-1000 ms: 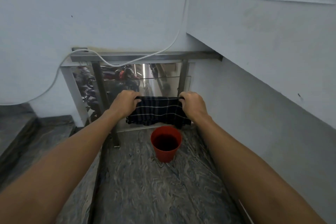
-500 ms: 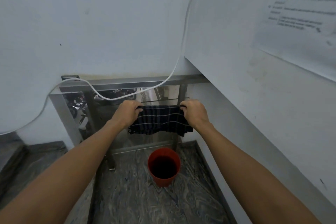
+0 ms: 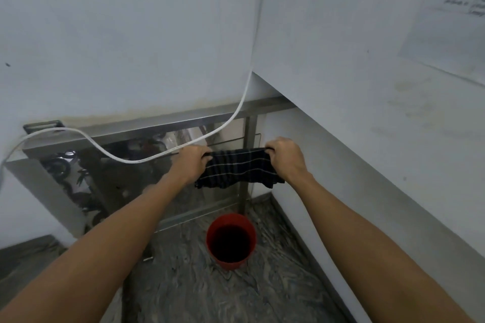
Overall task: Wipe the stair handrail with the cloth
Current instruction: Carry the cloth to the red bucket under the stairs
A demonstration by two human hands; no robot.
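A dark cloth (image 3: 240, 168) with thin white stripes is stretched between my two hands in front of the glass panel of the railing. My left hand (image 3: 193, 160) grips its left end and my right hand (image 3: 284, 156) grips its right end. The steel handrail (image 3: 162, 123) runs across just above and behind the hands, from a bracket at the left to the wall at the right. The cloth hangs below the rail, near the top edge of the glass; whether it touches the glass I cannot tell.
A red bucket (image 3: 231, 240) stands on the marbled floor below the cloth. A white cable (image 3: 236, 113) drapes over the handrail and runs up the wall. A steel post (image 3: 248, 162) stands behind the cloth. A sloped wall bearing a paper notice (image 3: 451, 8) closes the right side.
The view has tilted upward, so the railing, bucket and hands sit lower in the frame. Both hands keep the same grip on the stretched cloth, raised slightly toward the glass panel's top edge.
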